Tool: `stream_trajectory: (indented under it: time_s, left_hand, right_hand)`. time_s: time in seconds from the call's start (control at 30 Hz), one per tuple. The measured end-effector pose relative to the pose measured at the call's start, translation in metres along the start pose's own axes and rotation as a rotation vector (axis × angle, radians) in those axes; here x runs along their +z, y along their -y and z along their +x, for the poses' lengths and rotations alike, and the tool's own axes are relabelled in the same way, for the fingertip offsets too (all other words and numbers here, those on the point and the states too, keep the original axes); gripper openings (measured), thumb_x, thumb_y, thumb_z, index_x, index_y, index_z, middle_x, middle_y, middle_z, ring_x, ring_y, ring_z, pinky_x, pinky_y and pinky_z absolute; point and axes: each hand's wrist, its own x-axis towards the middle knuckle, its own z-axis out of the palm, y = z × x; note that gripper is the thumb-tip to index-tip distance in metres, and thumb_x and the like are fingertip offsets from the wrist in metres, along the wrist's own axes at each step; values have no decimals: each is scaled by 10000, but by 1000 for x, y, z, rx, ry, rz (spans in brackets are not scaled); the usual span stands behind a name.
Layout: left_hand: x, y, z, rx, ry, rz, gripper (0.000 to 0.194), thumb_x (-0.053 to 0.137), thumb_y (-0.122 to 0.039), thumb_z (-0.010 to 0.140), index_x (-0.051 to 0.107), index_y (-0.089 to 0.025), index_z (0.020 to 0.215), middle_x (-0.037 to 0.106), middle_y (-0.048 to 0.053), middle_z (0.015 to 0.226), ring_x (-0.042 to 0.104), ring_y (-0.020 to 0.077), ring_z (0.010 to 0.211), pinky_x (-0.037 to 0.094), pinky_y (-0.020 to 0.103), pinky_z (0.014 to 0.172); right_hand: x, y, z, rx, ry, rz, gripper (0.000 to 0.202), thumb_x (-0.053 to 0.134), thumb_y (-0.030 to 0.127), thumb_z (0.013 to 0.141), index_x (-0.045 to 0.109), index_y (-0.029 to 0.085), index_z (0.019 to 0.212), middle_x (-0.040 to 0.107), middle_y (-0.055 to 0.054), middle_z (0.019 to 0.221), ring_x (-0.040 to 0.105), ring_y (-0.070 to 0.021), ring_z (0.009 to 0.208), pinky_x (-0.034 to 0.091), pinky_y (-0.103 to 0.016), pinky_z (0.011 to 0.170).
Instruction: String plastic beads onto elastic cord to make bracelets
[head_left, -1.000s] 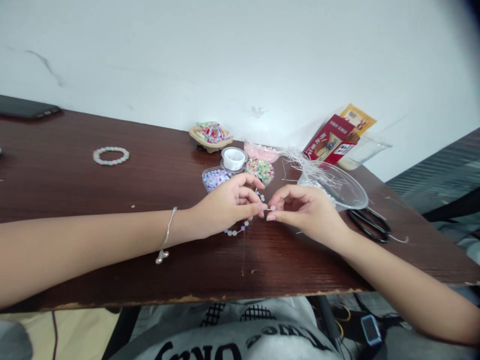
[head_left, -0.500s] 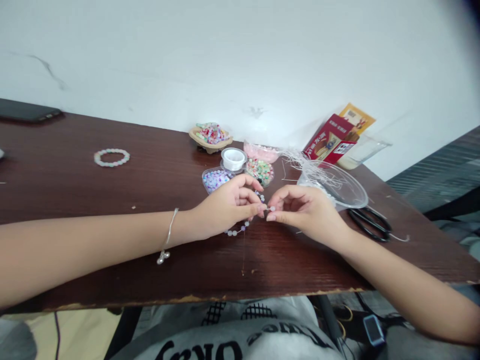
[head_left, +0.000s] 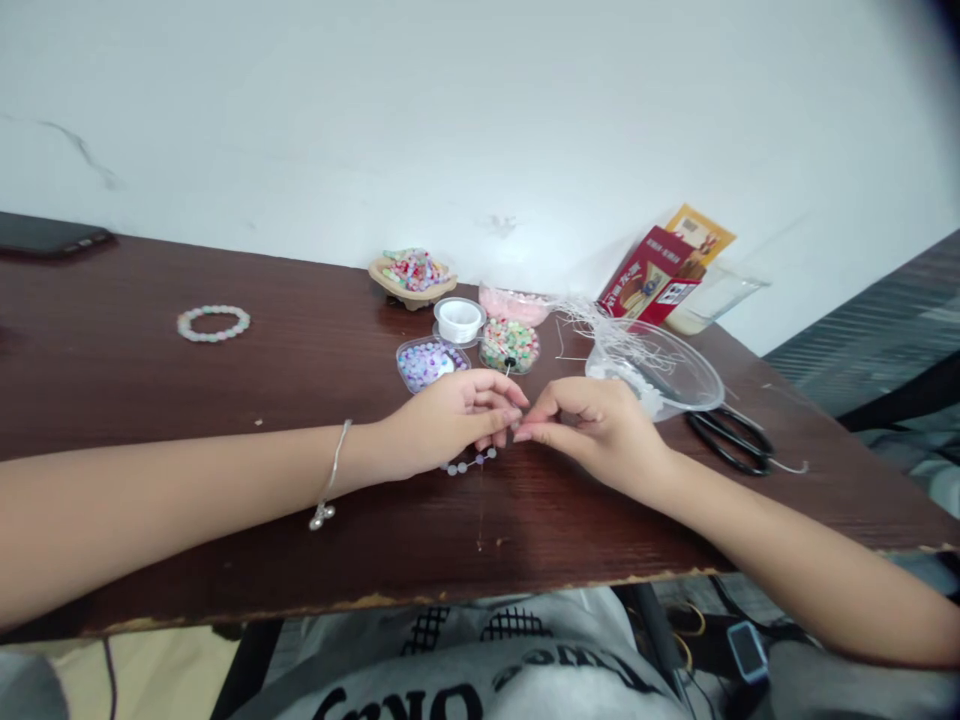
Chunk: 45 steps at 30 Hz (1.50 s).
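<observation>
My left hand (head_left: pixel 454 420) is closed in a pinch on the end of a beaded string (head_left: pixel 465 464). Pale and purple beads on that string hang below my left fingers and rest close to the tabletop; the rest of it is behind the hand. My right hand (head_left: pixel 600 425) pinches with thumb and forefinger right against my left fingertips. The small bead seen there a moment earlier is now hidden between the fingers. Just beyond my left hand are a tray of purple and blue beads (head_left: pixel 420 362) and a tray of red and green beads (head_left: pixel 517 343).
Behind stand a white thread spool (head_left: pixel 459 320), pink beads (head_left: pixel 517 304) and a beige dish (head_left: pixel 412 292). To the right are a clear lid (head_left: pixel 701 375), black-handled scissors (head_left: pixel 731 440) and a red packet (head_left: pixel 649 275). A finished-looking bracelet (head_left: pixel 214 324) and a phone (head_left: pixel 49 235) lie left.
My right fingertips have moved left to meet my left fingertips, and the bead between them has gone from sight. The whole view has shifted slightly.
</observation>
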Motion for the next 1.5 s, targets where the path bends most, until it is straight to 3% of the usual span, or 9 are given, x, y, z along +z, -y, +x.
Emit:
stream_trajectory:
  time_s: [0.27,0.43,0.53,0.73,0.93,1.07,1.2,1.33,1.5]
  left_hand:
    - [-4,-17,1,14,51,-18,205,631,-311,824,643,-112,773,651,33,726,563,83,641,450,213,632]
    - [-8,-41,-3,136,-51,-59,180,621,-292,838,623,-121,779,667,41,765,612,114,753,469,256,777]
    - [-9,-58,-8,201,-104,-121,138,612,-240,846,606,-127,766,616,7,676,591,104,702,475,244,732]
    - [-7,-87,-22,251,-152,-139,99,593,-222,859,620,-158,788,488,-32,581,481,74,568,432,201,580]
    - [-8,-108,-26,303,-253,-101,122,607,-202,840,631,-183,721,438,-31,554,389,68,503,378,195,497]
    - [-13,-118,-23,323,-321,-49,134,606,-202,829,627,-186,698,431,-32,549,381,64,492,373,198,492]
    - [-12,-133,-17,345,-348,2,111,572,-156,839,624,-162,741,438,-32,562,410,54,514,386,177,508]
    - [-9,-143,-8,369,-364,47,116,540,-149,849,615,-145,761,440,-30,573,431,52,522,390,168,512]
    - [-10,-136,4,336,-339,102,62,611,-179,813,618,-131,775,511,-28,600,456,41,515,403,163,518]
  right_hand:
    - [-15,-1,15,28,-84,46,161,631,288,829,667,149,758,672,-27,716,588,-122,649,431,-225,615]
    - [-16,-18,38,-103,161,-239,198,491,137,882,651,138,998,660,-69,918,583,-147,808,439,-260,734]
    - [-7,-29,52,-254,321,-461,187,485,103,873,657,115,945,612,-116,1006,537,-194,941,412,-320,834]
    - [2,-35,59,-295,375,-541,176,459,108,900,625,104,843,609,-126,950,529,-194,866,397,-332,804]
    - [-11,-32,59,-206,395,-514,126,487,118,891,586,132,967,624,-57,758,500,-128,617,333,-245,572]
    - [-24,-25,66,-160,378,-425,50,562,155,853,606,134,846,628,-54,764,504,-120,632,328,-234,573]
    - [-34,-19,74,-143,351,-356,147,546,119,834,589,143,695,617,-53,726,504,-121,642,339,-238,612]
    - [-40,-15,80,-147,292,-322,139,473,141,871,564,149,767,613,-53,751,483,-117,618,335,-240,587]
    - [-52,-11,87,-128,275,-122,172,414,241,920,514,159,806,550,-7,701,442,-104,591,338,-226,554]
